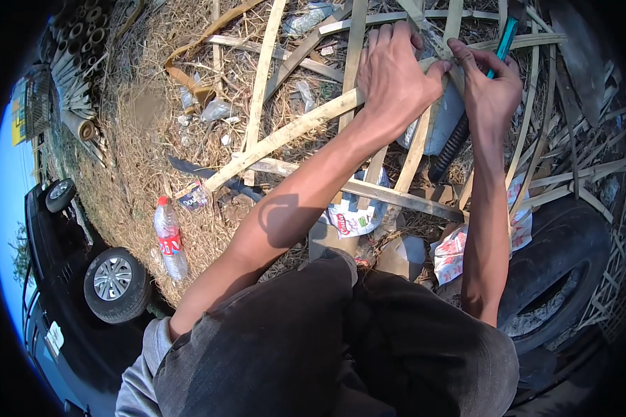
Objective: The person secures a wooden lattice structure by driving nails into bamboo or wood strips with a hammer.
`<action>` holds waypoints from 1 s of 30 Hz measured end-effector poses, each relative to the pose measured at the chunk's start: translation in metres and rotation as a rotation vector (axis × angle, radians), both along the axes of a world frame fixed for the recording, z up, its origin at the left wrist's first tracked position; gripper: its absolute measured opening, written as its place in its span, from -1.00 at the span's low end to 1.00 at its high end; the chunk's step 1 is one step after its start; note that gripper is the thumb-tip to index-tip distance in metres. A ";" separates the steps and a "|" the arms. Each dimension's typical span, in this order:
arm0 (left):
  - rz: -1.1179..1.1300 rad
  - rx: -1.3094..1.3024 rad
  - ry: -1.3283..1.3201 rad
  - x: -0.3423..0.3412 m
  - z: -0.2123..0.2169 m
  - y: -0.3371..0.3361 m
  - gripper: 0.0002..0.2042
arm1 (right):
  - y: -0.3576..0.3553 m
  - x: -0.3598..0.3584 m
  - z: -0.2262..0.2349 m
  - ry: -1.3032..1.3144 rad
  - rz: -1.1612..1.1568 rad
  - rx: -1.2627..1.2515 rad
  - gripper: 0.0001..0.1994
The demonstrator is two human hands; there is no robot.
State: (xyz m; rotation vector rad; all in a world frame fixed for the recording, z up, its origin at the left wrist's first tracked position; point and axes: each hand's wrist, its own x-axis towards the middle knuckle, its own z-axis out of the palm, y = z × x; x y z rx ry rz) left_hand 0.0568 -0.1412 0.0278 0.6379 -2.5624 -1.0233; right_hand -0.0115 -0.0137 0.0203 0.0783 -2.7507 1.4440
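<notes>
My left hand [400, 76] is closed over a long pale bamboo strip [285, 137], its fingers curled across it and the thumb near a spot where strips cross. Close by on the right, my right hand [492, 87] is closed around a hammer [506, 43] with a teal shaft. The hammer's dark head points away from me, and its black ribbed grip [452, 146] runs back below the hand. My right thumb and index finger come together beside the crossing strips; whether they pinch something small I cannot make out. More strips form an open lattice under both hands.
A capped plastic bottle [167, 240] lies on dry straw at left, near a dark blade-like piece [195, 169]. Printed wrappers [358, 212] lie under the strips. An old tyre [560, 267] is at right. A dark vehicle [69, 292] stands at far left, cut bamboo poles [80, 28] beyond it.
</notes>
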 end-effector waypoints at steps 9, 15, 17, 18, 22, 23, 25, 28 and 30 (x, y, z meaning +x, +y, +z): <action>-0.035 0.019 0.041 -0.002 0.008 0.000 -0.63 | -0.006 0.006 0.007 0.190 0.086 0.011 -0.77; 0.009 0.085 -0.082 0.004 0.012 -0.001 -0.58 | -0.006 0.006 0.016 0.079 0.067 -0.012 -0.70; -0.002 -0.035 -0.098 0.007 0.013 -0.001 -0.49 | -0.002 0.005 0.018 0.054 0.038 0.011 -0.72; -0.002 -0.035 -0.102 0.009 0.014 -0.001 -0.49 | 0.000 0.004 0.019 0.049 0.039 0.011 -0.72; -0.020 0.020 -0.353 0.003 0.031 0.001 -0.35 | 0.022 -0.003 0.028 -0.004 -0.021 0.026 -0.59; -0.024 0.056 -0.444 0.001 0.034 -0.001 -0.31 | 0.026 -0.002 0.037 -0.022 -0.032 0.037 -0.60; -0.053 0.083 -0.498 -0.003 0.037 -0.006 -0.27 | 0.038 0.000 0.044 -0.038 -0.043 0.039 -0.59; -0.149 0.215 -0.677 -0.014 0.042 -0.018 -0.18 | 0.057 0.007 0.054 -0.226 -0.119 0.003 -0.56; -0.314 0.222 -0.756 -0.018 0.035 -0.026 -0.24 | 0.063 0.009 0.055 -0.233 -0.116 -0.047 -0.54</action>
